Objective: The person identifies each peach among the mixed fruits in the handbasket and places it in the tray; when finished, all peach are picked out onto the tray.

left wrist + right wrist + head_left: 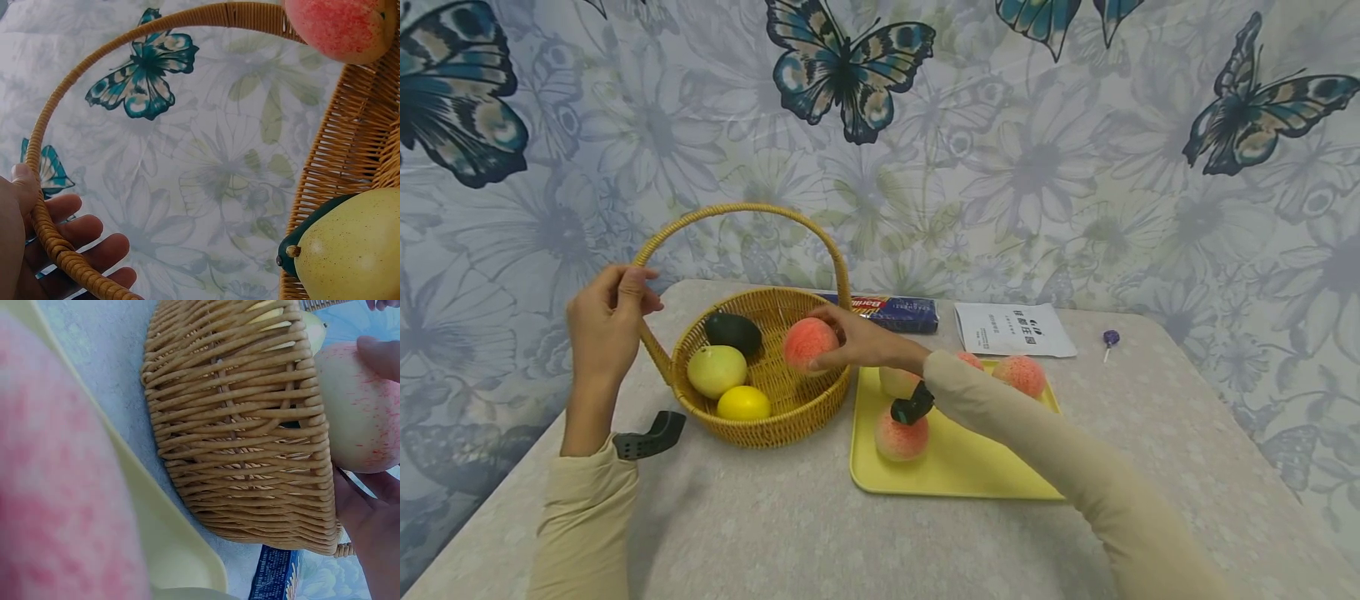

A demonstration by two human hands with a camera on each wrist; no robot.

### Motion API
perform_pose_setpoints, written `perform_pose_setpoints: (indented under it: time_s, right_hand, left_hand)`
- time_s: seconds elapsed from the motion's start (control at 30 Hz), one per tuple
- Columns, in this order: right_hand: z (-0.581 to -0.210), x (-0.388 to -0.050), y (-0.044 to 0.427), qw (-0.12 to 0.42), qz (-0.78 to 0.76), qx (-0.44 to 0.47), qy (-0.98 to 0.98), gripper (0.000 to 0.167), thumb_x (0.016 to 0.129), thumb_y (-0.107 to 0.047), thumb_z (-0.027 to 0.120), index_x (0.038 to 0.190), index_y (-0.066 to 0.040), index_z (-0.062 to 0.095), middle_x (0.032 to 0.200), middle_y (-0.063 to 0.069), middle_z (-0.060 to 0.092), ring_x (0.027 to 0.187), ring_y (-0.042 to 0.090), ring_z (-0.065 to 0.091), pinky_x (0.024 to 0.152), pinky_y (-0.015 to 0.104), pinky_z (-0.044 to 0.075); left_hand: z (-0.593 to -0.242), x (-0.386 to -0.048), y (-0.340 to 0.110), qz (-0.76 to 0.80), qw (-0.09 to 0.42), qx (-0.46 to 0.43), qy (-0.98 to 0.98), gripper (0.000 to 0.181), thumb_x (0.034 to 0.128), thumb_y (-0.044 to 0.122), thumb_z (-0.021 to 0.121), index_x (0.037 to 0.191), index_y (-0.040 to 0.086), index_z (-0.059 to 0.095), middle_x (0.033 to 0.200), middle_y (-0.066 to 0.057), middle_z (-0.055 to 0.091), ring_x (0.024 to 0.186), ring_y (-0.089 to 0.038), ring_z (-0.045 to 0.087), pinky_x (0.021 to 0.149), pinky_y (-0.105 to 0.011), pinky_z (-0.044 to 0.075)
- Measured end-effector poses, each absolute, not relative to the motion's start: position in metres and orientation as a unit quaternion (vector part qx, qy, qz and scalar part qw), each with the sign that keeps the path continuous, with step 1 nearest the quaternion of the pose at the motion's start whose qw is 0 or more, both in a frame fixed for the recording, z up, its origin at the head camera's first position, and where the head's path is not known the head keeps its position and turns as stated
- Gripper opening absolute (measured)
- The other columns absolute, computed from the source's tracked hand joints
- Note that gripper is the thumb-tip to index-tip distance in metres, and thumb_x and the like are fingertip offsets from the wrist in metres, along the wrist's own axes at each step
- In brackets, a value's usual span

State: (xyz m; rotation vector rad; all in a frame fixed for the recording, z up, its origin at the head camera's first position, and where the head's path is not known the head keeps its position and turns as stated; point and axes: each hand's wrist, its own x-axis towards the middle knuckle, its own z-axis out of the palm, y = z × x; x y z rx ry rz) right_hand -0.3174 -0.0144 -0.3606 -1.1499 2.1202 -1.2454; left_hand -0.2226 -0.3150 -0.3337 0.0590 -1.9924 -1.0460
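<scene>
A wicker basket (775, 431) with a tall arched handle (741, 209) stands on the table. My left hand (604, 321) holds the left side of that handle, thumb on one side and fingers curled behind it in the left wrist view. A pink-red peach (810, 343) is gripped between the thumb and fingers of my right hand (871, 340), over the basket's right part near the rim. Inside the basket lie a dark green avocado (734, 334), a yellow-green pear (717, 372) and a yellow lemon (744, 403), grouped at the left.
Right of the basket is a yellow tray (962, 471) with peaches (901, 439) and a pale green fruit (895, 380), partly covered by my right arm. Behind are a blue spaghetti pack (904, 315) and a white packet (1015, 330). A purple lollipop (1110, 338) lies far right.
</scene>
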Motion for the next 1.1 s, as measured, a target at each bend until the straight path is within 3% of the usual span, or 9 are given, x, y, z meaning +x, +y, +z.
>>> perform_pose_setpoints:
  time_s: [0.3,0.7,0.87,1.1]
  right_hand:
    - [-0.357,-0.312,-0.007,0.219,-0.476,-0.418,0.742,0.062,0.088,-0.014,0.069,0.142,-0.014,0.040,0.129,0.007,0.055,0.107,0.019,0.061,0.088,0.032,0.051]
    - [-0.352,-0.310,0.007,0.209,-0.489,-0.421,0.735,0.066,0.087,-0.010,0.068,0.145,-0.015,0.037,0.135,0.008,0.050,0.112,0.021,0.057,0.089,0.033,0.050]
    - [-0.352,-0.309,0.015,0.210,-0.503,-0.409,0.732,0.072,0.086,-0.008,0.069,0.147,-0.013,0.031,0.141,0.008,0.044,0.122,0.021,0.052,0.093,0.034,0.049]
    - [-0.353,-0.304,0.026,0.194,-0.498,-0.410,0.739,0.069,0.085,-0.009,0.070,0.145,-0.010,0.036,0.139,0.009,0.047,0.124,0.022,0.052,0.096,0.035,0.047]
  left_hand:
    - [-0.334,-0.222,-0.316,-0.418,0.431,0.026,-0.799,0.040,0.0996,0.039,0.048,0.104,0.005,0.069,0.065,0.017,0.057,0.062,0.007,0.057,0.064,-0.009,0.042]
    - [-0.334,-0.222,-0.314,-0.419,0.431,0.024,-0.799,0.040,0.0995,0.039,0.048,0.104,0.005,0.069,0.065,0.017,0.057,0.063,0.007,0.057,0.065,-0.010,0.042]
    - [-0.333,-0.222,-0.314,-0.419,0.434,0.021,-0.797,0.039,0.0996,0.038,0.048,0.103,0.005,0.069,0.065,0.014,0.058,0.062,0.006,0.057,0.065,-0.010,0.042]
    - [-0.334,-0.221,-0.314,-0.422,0.433,0.017,-0.796,0.039,0.0998,0.037,0.048,0.103,0.005,0.069,0.065,0.016,0.057,0.062,0.006,0.057,0.065,-0.009,0.043]
